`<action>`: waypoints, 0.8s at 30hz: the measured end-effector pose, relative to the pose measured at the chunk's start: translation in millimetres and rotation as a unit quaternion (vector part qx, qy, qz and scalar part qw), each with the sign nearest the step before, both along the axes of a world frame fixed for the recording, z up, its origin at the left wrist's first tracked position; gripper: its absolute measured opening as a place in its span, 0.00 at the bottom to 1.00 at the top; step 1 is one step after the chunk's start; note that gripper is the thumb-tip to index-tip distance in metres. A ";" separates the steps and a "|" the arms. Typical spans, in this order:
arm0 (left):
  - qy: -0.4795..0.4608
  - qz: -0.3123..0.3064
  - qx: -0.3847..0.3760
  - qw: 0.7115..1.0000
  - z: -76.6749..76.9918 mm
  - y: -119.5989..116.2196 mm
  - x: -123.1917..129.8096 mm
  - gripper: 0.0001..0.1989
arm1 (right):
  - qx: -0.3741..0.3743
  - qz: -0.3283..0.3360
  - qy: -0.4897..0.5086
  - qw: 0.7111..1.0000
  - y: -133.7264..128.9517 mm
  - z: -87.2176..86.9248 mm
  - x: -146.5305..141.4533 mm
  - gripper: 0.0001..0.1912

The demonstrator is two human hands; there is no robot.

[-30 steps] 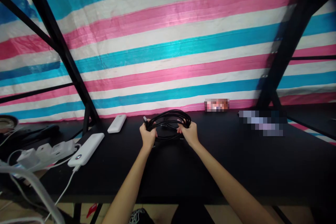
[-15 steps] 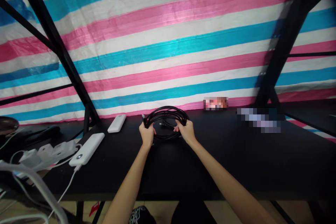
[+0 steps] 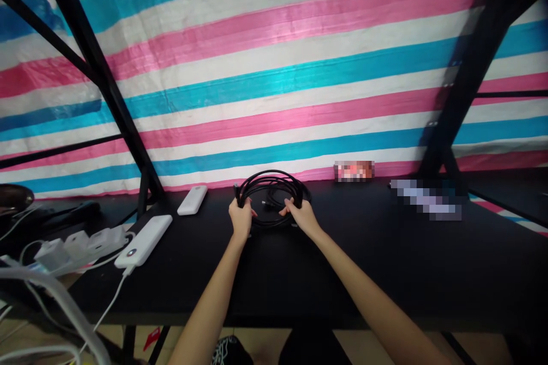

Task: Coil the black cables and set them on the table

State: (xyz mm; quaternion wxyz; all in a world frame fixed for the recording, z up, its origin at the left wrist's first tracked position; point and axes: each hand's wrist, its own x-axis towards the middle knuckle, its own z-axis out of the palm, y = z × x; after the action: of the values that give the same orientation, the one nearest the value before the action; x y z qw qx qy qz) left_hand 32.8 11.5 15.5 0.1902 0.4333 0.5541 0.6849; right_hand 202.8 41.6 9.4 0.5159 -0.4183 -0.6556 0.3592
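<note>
A coiled black cable [image 3: 270, 179] lies in several loops at the far middle of the black table. My left hand [image 3: 241, 218] is closed around the left side of the coil, and a connector end pokes up just beyond it. On the right side of the coil, my right hand [image 3: 301, 214] grips the loops with its fingers curled inward. Inside the ring another cable connector [image 3: 266, 204] shows between the two hands. The lower loops rest on or close to the tabletop.
Two white power banks [image 3: 144, 241] [image 3: 192, 200] lie to the left, the nearer one with a white cable plugged in. A power strip with several white chargers [image 3: 77, 248] sits at far left. Blurred items [image 3: 354, 171] [image 3: 426, 199] are at back right. Black frame posts [image 3: 464, 80] flank the striped sheet.
Both hands keep hold of the coil. Its top loops have spread apart slightly. The whole view has shifted a little.
</note>
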 end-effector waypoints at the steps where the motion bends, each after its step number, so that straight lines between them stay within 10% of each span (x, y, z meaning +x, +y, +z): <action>1: 0.014 0.006 -0.021 1.000 -1.2 1.2 -2.2 0.06 | 0.001 -0.016 -0.022 1.000 -0.6 -0.2 0.7 0.18; 6: 0.102 0.035 -0.138 0.985 -2.9 -2.2 -9.5 0.04 | 0.010 -0.064 -0.129 0.990 -2.9 -1.5 6.8 0.12; 11: 0.082 0.033 -0.055 0.995 5.1 -8.8 -4.5 0.05 | 0.002 -0.046 -0.109 0.993 -3.9 1.9 6.7 0.16; 18: -0.075 -0.180 -0.222 0.955 15.0 -8.4 -6.9 0.11 | -0.129 -0.060 -0.022 0.990 -1.0 10.5 11.8 0.14; 24: -0.163 -0.237 -0.155 0.945 17.9 -11.1 -4.5 0.17 | -0.175 -0.052 0.064 0.981 -0.1 8.6 13.7 0.14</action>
State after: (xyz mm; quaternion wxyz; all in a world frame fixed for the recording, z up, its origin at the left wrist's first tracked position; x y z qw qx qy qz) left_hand 28.3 0.4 33.5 0.4995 0.3993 0.4960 0.5873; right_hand 216.5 41.4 18.1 0.4936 -0.5119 -0.5256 0.4671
